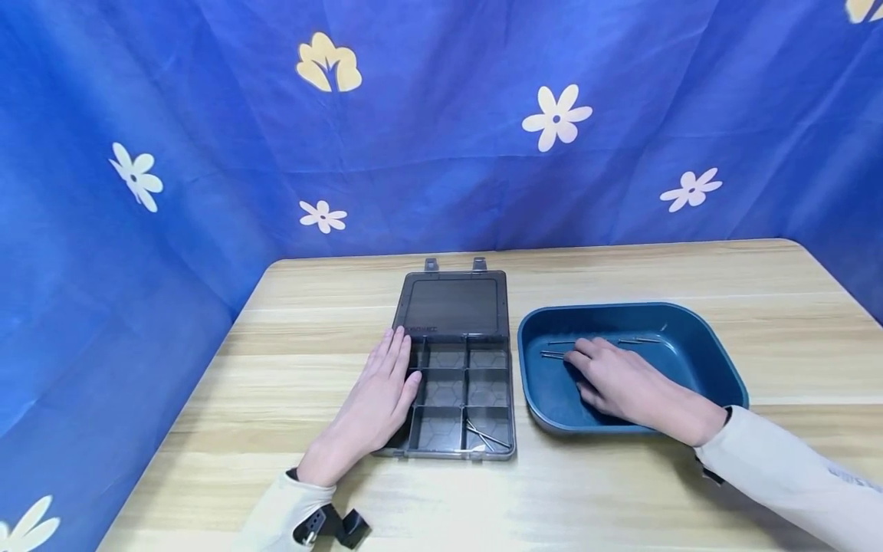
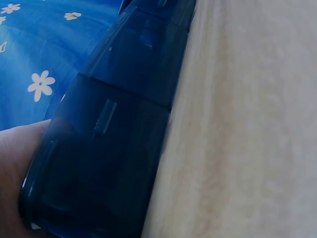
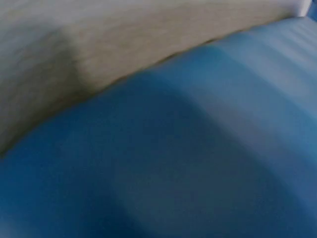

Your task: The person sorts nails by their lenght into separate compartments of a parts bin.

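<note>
- Left hand [image 1: 379, 391]: lies along the left edge of the smoky-grey, translucent plastic compartment box [image 1: 443, 389], fingers straight and close together, grasping nothing.
- Right hand [image 1: 621, 381]: reaches into the dark-blue, rounded rectangular tray [image 1: 624, 306], fingers bent downward. From where I stand the fingertips are partly hidden; I cannot tell whether they hold a piece.
- Tray: stands just right of the box. Several thin, silver-coloured metal rods [image 1: 640, 340] lie on its floor, some beside the right fingers, others nearer the far wall.
- Box: lid [image 1: 451, 303] laid back on the far side, two latches [image 1: 479, 264] at its outer edge. Thin metal rods [image 1: 488, 433] lie crossed in the near-right compartment.
- Surroundings: light wood-grain table [image 1: 621, 491]; blue curtain [image 1: 441, 176] with white and yellow floral motifs behind; cream sleeves [image 1: 779, 452] on both arms.
</note>
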{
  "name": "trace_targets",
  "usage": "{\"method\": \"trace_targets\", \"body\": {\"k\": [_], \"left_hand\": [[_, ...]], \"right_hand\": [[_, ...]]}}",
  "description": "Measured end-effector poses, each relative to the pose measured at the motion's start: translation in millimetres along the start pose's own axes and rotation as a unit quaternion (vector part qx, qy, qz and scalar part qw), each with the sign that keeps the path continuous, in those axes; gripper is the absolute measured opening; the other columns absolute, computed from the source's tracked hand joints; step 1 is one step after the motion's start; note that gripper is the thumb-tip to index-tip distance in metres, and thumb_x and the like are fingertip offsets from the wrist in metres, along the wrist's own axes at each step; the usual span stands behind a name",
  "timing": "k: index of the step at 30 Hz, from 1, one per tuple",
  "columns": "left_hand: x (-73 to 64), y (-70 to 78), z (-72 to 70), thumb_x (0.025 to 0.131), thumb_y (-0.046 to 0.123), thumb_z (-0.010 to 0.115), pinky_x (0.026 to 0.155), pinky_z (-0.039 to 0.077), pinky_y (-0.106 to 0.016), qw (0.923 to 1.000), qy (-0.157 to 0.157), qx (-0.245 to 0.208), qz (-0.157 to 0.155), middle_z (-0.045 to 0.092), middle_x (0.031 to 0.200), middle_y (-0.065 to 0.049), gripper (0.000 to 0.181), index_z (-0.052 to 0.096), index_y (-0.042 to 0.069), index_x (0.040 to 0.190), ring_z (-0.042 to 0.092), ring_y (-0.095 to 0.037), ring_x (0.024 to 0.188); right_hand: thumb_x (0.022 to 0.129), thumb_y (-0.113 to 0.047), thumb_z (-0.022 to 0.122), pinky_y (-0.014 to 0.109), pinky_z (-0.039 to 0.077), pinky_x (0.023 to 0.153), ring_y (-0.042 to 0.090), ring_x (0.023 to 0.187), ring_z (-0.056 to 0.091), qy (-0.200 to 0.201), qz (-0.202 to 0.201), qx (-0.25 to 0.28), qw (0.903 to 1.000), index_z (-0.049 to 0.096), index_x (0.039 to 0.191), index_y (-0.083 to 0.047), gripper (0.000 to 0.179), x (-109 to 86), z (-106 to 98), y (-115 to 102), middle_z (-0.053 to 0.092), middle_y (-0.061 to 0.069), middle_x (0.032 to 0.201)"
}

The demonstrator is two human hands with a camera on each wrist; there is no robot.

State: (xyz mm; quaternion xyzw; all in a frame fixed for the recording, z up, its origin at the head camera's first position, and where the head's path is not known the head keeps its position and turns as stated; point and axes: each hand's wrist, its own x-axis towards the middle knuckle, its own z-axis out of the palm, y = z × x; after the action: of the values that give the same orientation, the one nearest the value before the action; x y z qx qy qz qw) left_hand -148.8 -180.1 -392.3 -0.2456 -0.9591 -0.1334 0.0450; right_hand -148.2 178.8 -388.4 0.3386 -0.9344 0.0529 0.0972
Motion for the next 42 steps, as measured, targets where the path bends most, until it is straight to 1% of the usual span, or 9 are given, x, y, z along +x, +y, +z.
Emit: {"method": "trace_targets", "body": {"k": [6,12,15,18,21,26,32,37,42], "left_hand": [[-0.2,-0.3,-1.5,0.105,0.028,0.032,0.117,0.016,-0.051,1.0,0.004,0.002,0.0,0.018,0.155,-0.027,0.058,0.024,-0.012,0.147,0.011,-0.037,0.146],[-0.7,0.0,-0.7,0.105,0.028,0.033,0.117,0.016,-0.052,1.0,0.005,-0.001,0.001,0.018,0.155,-0.027,0.058,0.025,-0.013,0.146,0.012,-0.038,0.146],[-1.0,0.4,0.6,0.105,0.028,0.033,0.117,0.016,-0.051,1.0,0.005,-0.004,-0.002,0.018,0.155,-0.027,0.058,0.025,-0.012,0.146,0.011,-0.037,0.146],[-0.9,0.8,1.1,0.105,0.028,0.033,0.117,0.016,-0.051,1.0,0.004,-0.007,-0.005,0.018,0.156,-0.027,0.058,0.025,-0.012,0.147,0.011,-0.036,0.146],[0.1,0.9,1.5,0.105,0.029,0.033,0.117,0.016,-0.051,0.9999,0.004,-0.009,-0.006,0.017,0.156,-0.026,0.058,0.024,-0.012,0.147,0.01,-0.036,0.146],[0.7,1.2,0.9,0.105,0.029,0.033,0.117,0.016,-0.05,0.9999,0.005,-0.014,-0.009,0.018,0.156,-0.027,0.058,0.025,-0.012,0.147,0.01,-0.035,0.146],[0.8,0.8,1.5,0.105,0.028,0.034,0.118,0.016,-0.049,0.9998,0.004,-0.017,-0.01,0.018,0.156,-0.027,0.059,0.025,-0.012,0.146,0.011,-0.035,0.146],[1.2,0.1,2.2,0.105,0.029,0.034,0.117,0.016,-0.049,0.9998,0.004,-0.014,-0.013,0.018,0.156,-0.027,0.059,0.025,-0.012,0.147,0.011,-0.036,0.146],[1.5,0.1,2.5,0.105,0.027,0.034,0.117,0.017,-0.051,0.9998,0.013,-0.013,-0.006,0.019,0.155,-0.028,0.058,0.026,-0.013,0.146,0.013,-0.038,0.145]], "right_hand": [[0.08,-0.01,0.075,0.041,0.057,0.067,0.029,0.089,0.061,0.005,0.001,0.006,1.0,0.066,0.108,0.003,0.032,1.3,-1.2,-0.6,0.062,0.016,0.102],[0.079,-0.008,0.074,0.044,0.056,0.07,0.03,0.085,0.062,0.004,0.025,-0.014,0.9996,0.066,0.105,0.002,0.029,-1.1,-0.3,-1.7,0.062,0.015,0.099],[0.079,-0.008,0.073,0.043,0.056,0.065,0.028,0.078,0.061,0.005,0.036,-0.019,0.9992,0.066,0.102,0.0,0.026,-2.3,0.8,-2.3,0.061,0.013,0.093],[0.078,-0.008,0.073,0.042,0.055,0.06,0.028,0.076,0.06,0.004,0.057,-0.017,0.9982,0.065,0.1,0.0,0.024,-2.8,0.1,-2.7,0.059,0.012,0.09],[0.078,-0.009,0.072,0.044,0.054,0.056,0.03,0.076,0.06,-0.009,0.095,-0.016,0.9953,0.065,0.1,-0.001,0.024,-3.6,-1.8,-3.6,0.059,0.013,0.09],[0.082,-0.014,0.069,0.048,0.054,0.053,0.033,0.078,0.06,-0.059,0.17,-0.013,0.9836,0.062,0.105,0.0,0.027,-2.6,-4.9,-5.1,0.056,0.015,0.091],[0.088,-0.019,0.063,0.056,0.054,0.063,0.041,0.093,0.059,-0.116,0.243,-0.012,0.9631,0.058,0.121,0.001,0.039,-0.7,-5.9,-5.7,0.056,0.023,0.108],[0.091,-0.022,0.059,0.059,0.053,0.072,0.045,0.104,0.056,-0.145,0.284,-0.008,0.9476,0.054,0.128,0.002,0.044,0.0,-6.8,-5.1,0.053,0.027,0.119],[0.092,-0.024,0.057,0.059,0.053,0.07,0.046,0.097,0.056,-0.157,0.312,-0.004,0.9371,0.053,0.127,0.004,0.045,-1.5,-7.2,-3.9,0.053,0.029,0.113]]}}
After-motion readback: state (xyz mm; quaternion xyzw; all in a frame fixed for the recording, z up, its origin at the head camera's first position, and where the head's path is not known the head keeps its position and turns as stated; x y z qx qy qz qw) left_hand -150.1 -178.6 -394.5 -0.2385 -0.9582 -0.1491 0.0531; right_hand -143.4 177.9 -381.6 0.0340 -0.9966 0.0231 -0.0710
